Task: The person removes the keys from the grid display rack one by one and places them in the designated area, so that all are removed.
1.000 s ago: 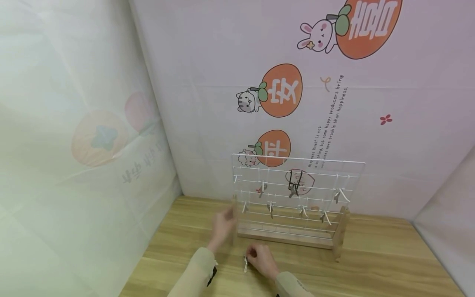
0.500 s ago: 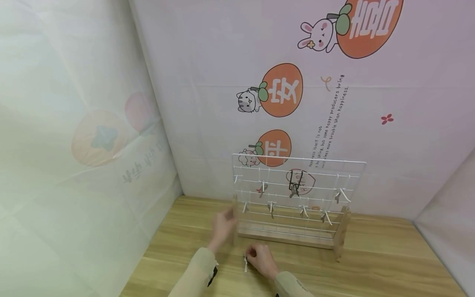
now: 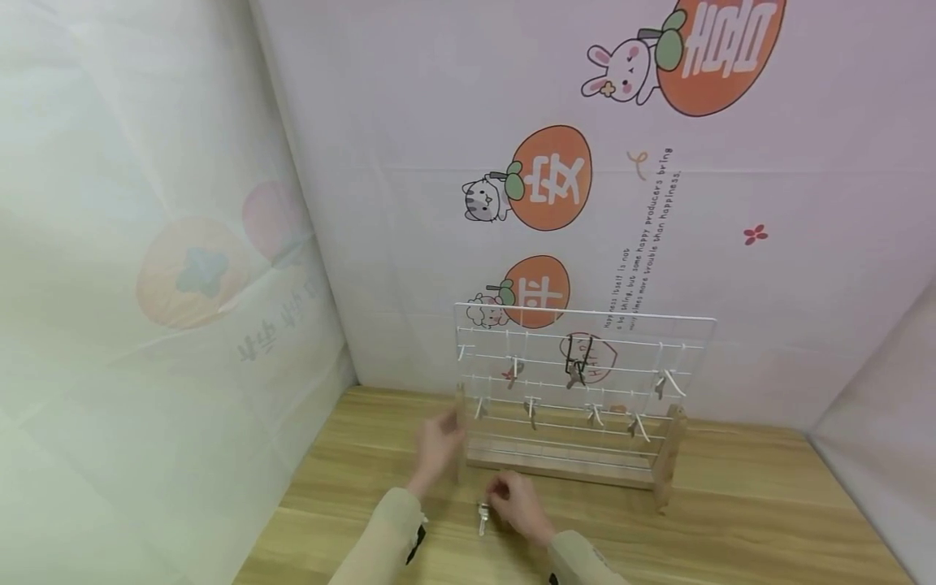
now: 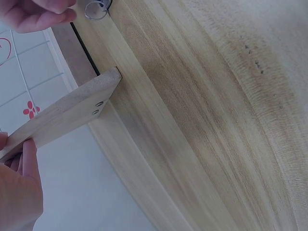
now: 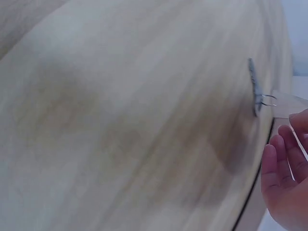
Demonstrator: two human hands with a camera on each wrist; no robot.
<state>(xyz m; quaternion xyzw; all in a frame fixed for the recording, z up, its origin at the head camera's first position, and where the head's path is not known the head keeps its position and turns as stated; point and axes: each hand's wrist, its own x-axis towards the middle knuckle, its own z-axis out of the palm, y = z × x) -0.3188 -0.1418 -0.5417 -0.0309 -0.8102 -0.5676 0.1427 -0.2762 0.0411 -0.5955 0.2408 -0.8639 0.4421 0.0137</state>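
My left hand (image 3: 439, 445) grips the left wooden post (image 4: 62, 115) of a white wire grid rack (image 3: 585, 311), thumb on one side and fingers on the other. A silver key (image 3: 483, 517) on a split ring (image 4: 96, 10) lies on the tabletop in front of the rack's left end. Just to the right of the key is my right hand (image 3: 521, 505), its fingers loosely bent. In the right wrist view, a small gap separates the fingertips (image 5: 269, 153) from the key's ring (image 5: 270, 100).
White hooks (image 3: 673, 383) and one black hook (image 3: 578, 357) sit on the grid, with keys hanging from several of them. The rack stands on a wooden base (image 3: 563, 469) near the printed back wall (image 3: 409, 244). A pale curtain (image 3: 146, 406) borders the table at left.
The key shows its broader side now, where earlier it was a thin bright strip. My right hand has shifted slightly up and away from it. The left hand stays on the post.
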